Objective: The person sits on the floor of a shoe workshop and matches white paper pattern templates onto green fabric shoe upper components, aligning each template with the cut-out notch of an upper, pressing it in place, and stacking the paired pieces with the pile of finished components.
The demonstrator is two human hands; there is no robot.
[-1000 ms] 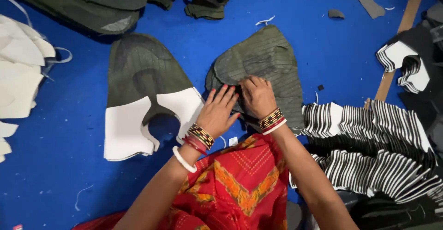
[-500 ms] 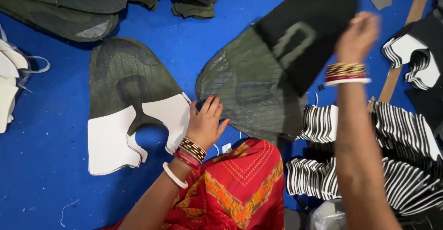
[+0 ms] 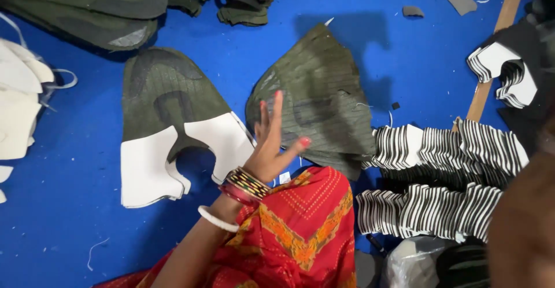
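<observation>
Left hand: the left hand is seen raised at centre frame, fingers spread wide and pointing up, nothing gripped. Stacked bangles and a white bracelet are worn at the wrist.

Right hand: only a blurred brown shape is caught at the lower right edge, probably the right arm; whether those fingers are open or shut can't be told.

Nearest piece: a ribbed olive-green fabric shoe-upper piece is laid flat on the blue surface, just right of and behind the left hand, around centre frame. Contact can't be confirmed, the hand looks lifted off it.

Second piece: a dark green camouflage-patterned cut piece with white foam backing is spread out left of centre, just beside the hand.

Stacks: bundles of black-and-white edged cut pieces are fanned out at the right, more of them at the upper right.

Top left: heaps of dark green pieces are piled there, with cream-white foam pieces at the left edge.

Bottom: a red and orange patterned garment is seen under the left forearm.

Extras: a wooden stick is laid at the upper right.
</observation>
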